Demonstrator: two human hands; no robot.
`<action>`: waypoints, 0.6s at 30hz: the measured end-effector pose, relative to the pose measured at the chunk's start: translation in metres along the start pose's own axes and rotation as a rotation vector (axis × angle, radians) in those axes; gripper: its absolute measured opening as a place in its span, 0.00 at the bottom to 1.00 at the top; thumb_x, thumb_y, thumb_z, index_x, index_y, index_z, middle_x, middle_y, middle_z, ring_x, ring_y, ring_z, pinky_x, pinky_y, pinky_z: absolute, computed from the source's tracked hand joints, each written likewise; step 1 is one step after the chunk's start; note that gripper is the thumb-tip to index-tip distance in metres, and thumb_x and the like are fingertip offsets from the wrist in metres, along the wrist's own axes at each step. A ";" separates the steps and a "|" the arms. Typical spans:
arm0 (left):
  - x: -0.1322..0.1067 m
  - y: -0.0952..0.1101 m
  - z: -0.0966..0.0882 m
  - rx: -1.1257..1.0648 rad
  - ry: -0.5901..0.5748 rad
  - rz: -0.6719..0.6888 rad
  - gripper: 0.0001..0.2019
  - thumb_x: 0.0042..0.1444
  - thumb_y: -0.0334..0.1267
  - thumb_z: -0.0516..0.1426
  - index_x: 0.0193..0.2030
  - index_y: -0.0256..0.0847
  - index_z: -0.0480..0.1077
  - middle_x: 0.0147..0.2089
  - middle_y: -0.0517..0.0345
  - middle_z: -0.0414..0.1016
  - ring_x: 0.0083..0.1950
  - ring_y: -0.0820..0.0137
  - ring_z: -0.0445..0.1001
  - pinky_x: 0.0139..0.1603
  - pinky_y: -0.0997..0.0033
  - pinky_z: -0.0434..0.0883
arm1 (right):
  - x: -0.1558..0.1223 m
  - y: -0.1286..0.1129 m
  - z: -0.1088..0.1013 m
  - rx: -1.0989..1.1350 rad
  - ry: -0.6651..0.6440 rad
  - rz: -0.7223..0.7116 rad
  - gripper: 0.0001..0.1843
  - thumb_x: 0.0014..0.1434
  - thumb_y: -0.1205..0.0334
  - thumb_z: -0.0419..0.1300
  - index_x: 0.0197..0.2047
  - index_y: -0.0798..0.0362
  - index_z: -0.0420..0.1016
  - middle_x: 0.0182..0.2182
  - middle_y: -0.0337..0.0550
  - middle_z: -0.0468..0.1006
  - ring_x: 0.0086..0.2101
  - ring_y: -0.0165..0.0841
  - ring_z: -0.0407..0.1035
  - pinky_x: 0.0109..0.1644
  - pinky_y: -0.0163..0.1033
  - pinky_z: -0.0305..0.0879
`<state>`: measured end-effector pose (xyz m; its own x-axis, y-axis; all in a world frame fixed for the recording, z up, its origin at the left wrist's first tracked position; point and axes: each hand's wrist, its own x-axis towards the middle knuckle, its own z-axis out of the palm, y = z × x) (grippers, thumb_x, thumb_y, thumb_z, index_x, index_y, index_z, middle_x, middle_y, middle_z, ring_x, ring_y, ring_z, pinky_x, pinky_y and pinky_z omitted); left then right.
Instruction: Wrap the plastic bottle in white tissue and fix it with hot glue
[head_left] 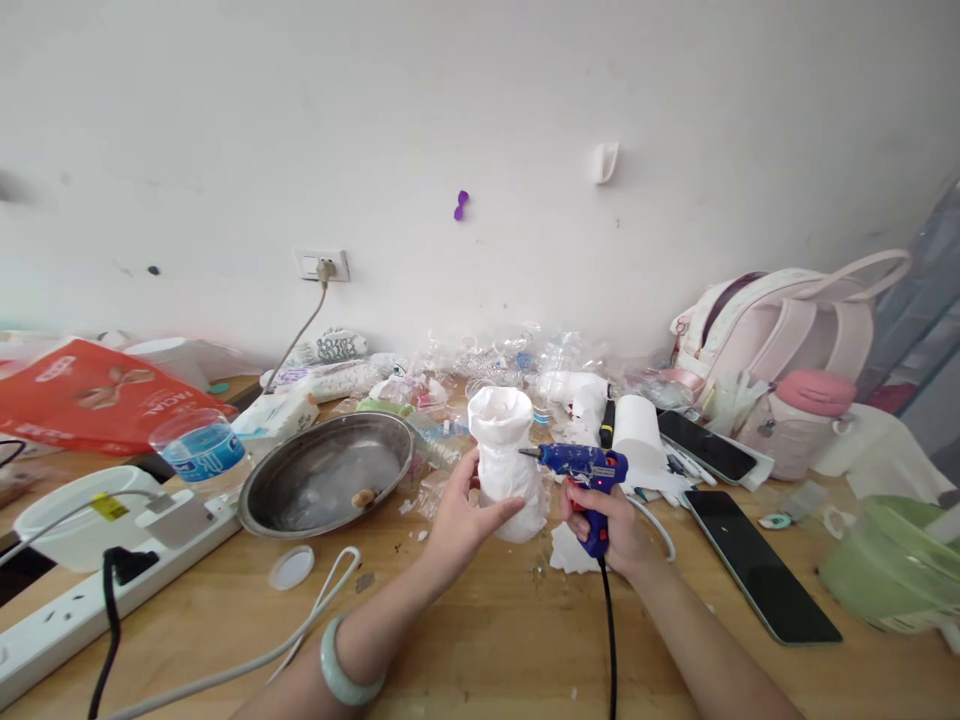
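Observation:
My left hand (474,510) is wrapped round the side of a white vase-shaped object (511,480), which has a flared open rim and looks covered in wrinkled paper. It is held roughly upright above the table. In my right hand (616,525) is a blue hot glue gun (585,465), gripped by its handle with fingers at the trigger. Its metal nozzle points left, at or very close to the vase's neck; I cannot tell whether they touch. A small red light glows on the gun, and its black cord hangs toward the table's front edge.
A metal basin (330,475) and a white power strip (112,590) stand left. Crumpled clear plastic (487,355) lies along the wall. On the right are a tissue roll (637,425), a phone (705,445), a dark tablet-like device (761,565) and a green container (892,560).

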<state>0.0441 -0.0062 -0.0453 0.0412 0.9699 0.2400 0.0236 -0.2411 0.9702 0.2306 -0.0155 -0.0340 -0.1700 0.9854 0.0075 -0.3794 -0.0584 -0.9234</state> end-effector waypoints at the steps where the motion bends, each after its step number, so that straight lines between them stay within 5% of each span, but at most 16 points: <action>1: 0.000 -0.001 0.000 -0.003 0.010 -0.009 0.31 0.38 0.45 0.66 0.51 0.39 0.66 0.49 0.46 0.74 0.48 0.57 0.71 0.51 0.56 0.65 | 0.000 0.000 0.000 0.006 -0.002 -0.003 0.12 0.40 0.58 0.66 0.18 0.56 0.71 0.16 0.38 0.72 0.13 0.21 0.55 0.16 0.30 0.49; 18: -0.005 0.007 0.003 0.134 0.118 -0.007 0.31 0.39 0.46 0.65 0.50 0.40 0.61 0.47 0.50 0.69 0.45 0.64 0.69 0.46 0.62 0.65 | -0.005 -0.002 -0.001 -0.203 0.047 -0.037 0.13 0.40 0.54 0.68 0.21 0.55 0.73 0.16 0.39 0.72 0.15 0.24 0.56 0.19 0.33 0.49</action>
<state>0.0465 -0.0127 -0.0401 -0.0764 0.9670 0.2431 0.1571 -0.2291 0.9607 0.2333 -0.0199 -0.0329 -0.1147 0.9930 0.0290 -0.1925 0.0064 -0.9813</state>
